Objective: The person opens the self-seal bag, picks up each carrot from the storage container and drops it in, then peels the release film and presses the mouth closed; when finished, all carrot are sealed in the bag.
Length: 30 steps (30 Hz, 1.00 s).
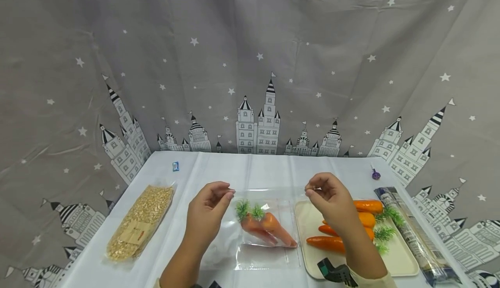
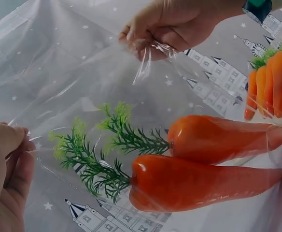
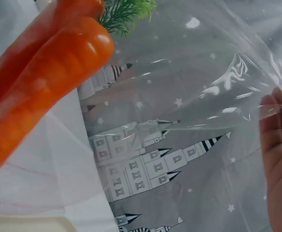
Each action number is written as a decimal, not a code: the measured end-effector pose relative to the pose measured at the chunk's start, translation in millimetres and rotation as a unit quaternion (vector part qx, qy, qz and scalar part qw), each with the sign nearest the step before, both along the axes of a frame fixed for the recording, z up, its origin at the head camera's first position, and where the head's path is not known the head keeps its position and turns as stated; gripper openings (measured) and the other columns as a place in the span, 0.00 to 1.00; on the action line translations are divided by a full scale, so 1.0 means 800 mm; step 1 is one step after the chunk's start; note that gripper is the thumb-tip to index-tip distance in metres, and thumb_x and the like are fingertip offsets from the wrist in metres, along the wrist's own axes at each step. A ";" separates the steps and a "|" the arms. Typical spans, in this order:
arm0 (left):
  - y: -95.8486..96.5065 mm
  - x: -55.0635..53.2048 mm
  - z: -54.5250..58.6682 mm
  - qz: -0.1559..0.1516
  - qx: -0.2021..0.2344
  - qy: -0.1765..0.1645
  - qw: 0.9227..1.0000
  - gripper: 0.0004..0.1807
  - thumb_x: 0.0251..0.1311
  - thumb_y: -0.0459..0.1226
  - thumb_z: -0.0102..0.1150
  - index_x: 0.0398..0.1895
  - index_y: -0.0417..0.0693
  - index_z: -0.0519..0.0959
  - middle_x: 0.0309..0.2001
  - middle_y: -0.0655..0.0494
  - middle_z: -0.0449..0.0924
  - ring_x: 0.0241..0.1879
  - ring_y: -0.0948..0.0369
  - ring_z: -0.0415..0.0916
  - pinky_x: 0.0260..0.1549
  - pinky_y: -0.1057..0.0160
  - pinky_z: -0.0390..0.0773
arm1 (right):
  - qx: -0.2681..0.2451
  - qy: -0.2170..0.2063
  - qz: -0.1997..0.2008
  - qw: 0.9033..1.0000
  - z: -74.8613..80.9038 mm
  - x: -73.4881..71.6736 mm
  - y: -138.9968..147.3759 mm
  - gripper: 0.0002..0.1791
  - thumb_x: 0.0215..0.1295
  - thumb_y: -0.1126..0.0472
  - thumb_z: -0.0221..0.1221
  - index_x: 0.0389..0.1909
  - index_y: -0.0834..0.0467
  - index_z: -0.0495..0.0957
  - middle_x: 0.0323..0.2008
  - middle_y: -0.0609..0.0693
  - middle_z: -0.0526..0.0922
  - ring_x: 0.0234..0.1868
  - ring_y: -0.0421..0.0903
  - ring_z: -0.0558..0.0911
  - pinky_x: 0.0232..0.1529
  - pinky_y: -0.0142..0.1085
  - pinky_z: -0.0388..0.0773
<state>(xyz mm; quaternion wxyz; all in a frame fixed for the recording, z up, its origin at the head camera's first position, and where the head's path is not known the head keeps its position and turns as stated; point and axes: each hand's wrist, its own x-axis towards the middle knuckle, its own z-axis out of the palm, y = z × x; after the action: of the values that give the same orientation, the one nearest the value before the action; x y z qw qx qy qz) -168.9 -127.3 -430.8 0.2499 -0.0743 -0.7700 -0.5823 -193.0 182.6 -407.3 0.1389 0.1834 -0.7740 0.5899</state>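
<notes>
Between my hands hangs a clear plastic bag (image 1: 269,257) with two carrots (image 1: 269,227) inside, their green tops toward the bag's upper edge. My left hand (image 1: 207,212) pinches the upper left corner between thumb and fingers. At the upper right corner my right hand (image 1: 330,199) pinches the film the same way. In the left wrist view the carrots (image 2: 204,186) lie side by side within the film, beneath both hands. The right wrist view has the fingertips of the right hand (image 3: 281,154) on the gathered film, with the carrots (image 3: 49,77) at upper left.
A cream tray (image 1: 402,266) with several carrots (image 1: 326,243) stands at right, partly behind the right forearm. Beyond it lies a long plastic-wrapped package (image 1: 418,236). A bag of grain (image 1: 140,223) lies at left. Toward the back are a small blue packet (image 1: 175,166) and a purple item (image 1: 376,174).
</notes>
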 end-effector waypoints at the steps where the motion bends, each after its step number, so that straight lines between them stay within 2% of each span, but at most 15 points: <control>1: 0.000 0.000 0.000 -0.003 0.005 0.000 1.000 0.11 0.66 0.31 0.69 0.49 0.51 0.83 0.41 0.61 0.89 0.42 0.64 0.85 0.39 0.69 0.84 | 0.002 -0.001 0.012 1.000 0.001 0.001 0.000 0.10 0.72 0.69 0.63 0.50 0.61 0.75 0.44 0.57 0.81 0.44 0.43 0.84 0.47 0.28 0.84; 4: 0.000 0.001 0.001 -0.010 0.018 0.003 1.000 0.11 0.65 0.29 0.69 0.48 0.49 0.83 0.41 0.59 0.89 0.43 0.64 0.85 0.41 0.69 0.84 | 0.022 0.007 0.035 0.999 0.009 0.006 -0.003 0.12 0.71 0.71 0.62 0.52 0.61 0.75 0.48 0.55 0.81 0.50 0.45 0.84 0.54 0.28 0.82; 6: 0.001 0.001 0.001 -0.017 0.027 0.004 0.999 0.11 0.65 0.29 0.69 0.47 0.48 0.83 0.41 0.58 0.89 0.43 0.64 0.86 0.42 0.69 0.84 | 0.064 0.027 0.021 0.997 0.019 0.010 -0.008 0.14 0.70 0.68 0.64 0.53 0.58 0.77 0.50 0.51 0.81 0.53 0.44 0.83 0.58 0.29 0.81; 8: 0.001 0.001 0.001 -0.022 0.033 0.007 0.999 0.11 0.65 0.28 0.69 0.47 0.48 0.83 0.41 0.57 0.89 0.44 0.64 0.86 0.42 0.69 0.85 | 0.123 0.054 -0.005 0.991 0.033 0.013 -0.015 0.15 0.69 0.65 0.67 0.54 0.55 0.79 0.51 0.46 0.82 0.54 0.43 0.82 0.60 0.34 0.82; 11: 0.002 0.001 0.000 -0.025 0.036 0.010 0.999 0.11 0.65 0.28 0.69 0.46 0.48 0.83 0.41 0.58 0.89 0.44 0.64 0.86 0.42 0.69 0.85 | 0.225 0.099 -0.036 0.969 0.055 0.020 -0.030 0.17 0.66 0.59 0.71 0.54 0.52 0.81 0.52 0.43 0.83 0.56 0.42 0.82 0.60 0.44 0.82; 14: 0.003 0.000 -0.002 -0.026 0.038 0.016 0.999 0.10 0.65 0.28 0.69 0.46 0.47 0.83 0.41 0.57 0.89 0.44 0.63 0.86 0.42 0.69 0.85 | 0.305 0.130 -0.031 0.943 0.072 0.025 -0.048 0.19 0.65 0.56 0.73 0.55 0.52 0.82 0.53 0.44 0.84 0.58 0.45 0.81 0.60 0.48 0.82; 18: 0.005 0.000 -0.001 -0.027 0.035 0.017 0.999 0.11 0.66 0.29 0.68 0.48 0.48 0.83 0.41 0.58 0.89 0.44 0.64 0.86 0.44 0.69 0.85 | 0.388 0.132 -0.015 0.912 0.085 0.027 -0.071 0.21 0.64 0.51 0.73 0.55 0.51 0.83 0.53 0.43 0.85 0.59 0.46 0.80 0.62 0.45 0.82; 20: 0.005 0.001 0.000 -0.028 0.027 0.014 0.999 0.11 0.66 0.31 0.68 0.50 0.48 0.82 0.41 0.58 0.89 0.45 0.65 0.86 0.46 0.70 0.84 | 0.418 0.117 -0.003 0.901 0.091 0.026 -0.084 0.21 0.64 0.49 0.73 0.55 0.49 0.83 0.53 0.43 0.86 0.58 0.45 0.81 0.62 0.44 0.82; 23: 0.005 0.003 0.001 -0.031 0.014 0.007 0.999 0.12 0.66 0.32 0.69 0.51 0.49 0.82 0.42 0.60 0.89 0.47 0.64 0.86 0.50 0.70 0.83 | 0.430 0.088 0.035 0.898 0.098 0.022 -0.104 0.20 0.65 0.49 0.72 0.55 0.50 0.84 0.51 0.43 0.87 0.56 0.45 0.83 0.61 0.44 0.82; 27: 0.006 0.005 0.001 -0.039 0.016 0.010 0.999 0.12 0.66 0.31 0.69 0.50 0.48 0.82 0.41 0.58 0.89 0.49 0.61 0.87 0.53 0.70 0.83 | 0.402 0.027 0.095 0.910 0.100 0.013 -0.130 0.16 0.69 0.51 0.68 0.54 0.51 0.85 0.48 0.44 0.89 0.52 0.44 0.85 0.59 0.45 0.82; 30: 0.007 0.007 0.002 -0.042 0.022 0.014 0.999 0.12 0.65 0.29 0.69 0.48 0.47 0.82 0.41 0.58 0.88 0.49 0.60 0.87 0.53 0.70 0.83 | 0.393 -0.003 0.117 0.912 0.099 0.007 -0.144 0.11 0.71 0.53 0.67 0.50 0.51 0.86 0.43 0.41 0.89 0.47 0.40 0.85 0.55 0.42 0.83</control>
<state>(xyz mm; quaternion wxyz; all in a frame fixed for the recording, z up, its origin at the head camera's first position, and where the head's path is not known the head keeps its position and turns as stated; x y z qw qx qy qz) -163.1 -121.9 -428.8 0.2371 -0.1092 -0.7500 -0.6078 -187.1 67.3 -328.4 -0.0163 0.3108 -0.9167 0.2504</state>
